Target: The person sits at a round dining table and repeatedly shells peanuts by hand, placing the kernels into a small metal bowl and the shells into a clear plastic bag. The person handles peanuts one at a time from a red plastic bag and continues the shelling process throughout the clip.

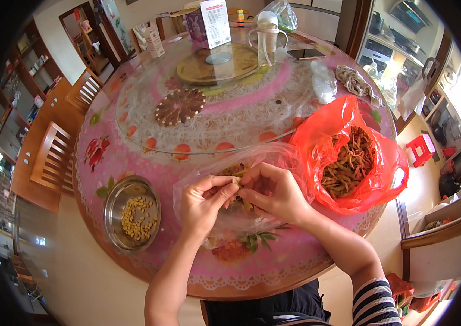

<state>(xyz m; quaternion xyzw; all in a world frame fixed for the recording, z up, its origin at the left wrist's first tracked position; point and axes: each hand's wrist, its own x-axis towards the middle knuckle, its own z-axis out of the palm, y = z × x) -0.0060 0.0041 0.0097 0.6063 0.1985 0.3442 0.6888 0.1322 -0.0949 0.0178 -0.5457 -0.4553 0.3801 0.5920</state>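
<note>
My left hand and my right hand meet over a clear plastic bag near the table's front edge, pinching a small bean pod between their fingertips. Pods or hulls lie in the clear bag, partly hidden by my hands. On the left, a round stainless steel bowl holds loose yellowish beans. To the right, an open red plastic bag is filled with brownish-green bean pods.
A glass turntable covers the middle of the round table, bearing a wooden trivet and a handled bottle. Behind stands a carton. A phone, a crumpled cloth and another clear bag lie at the back right.
</note>
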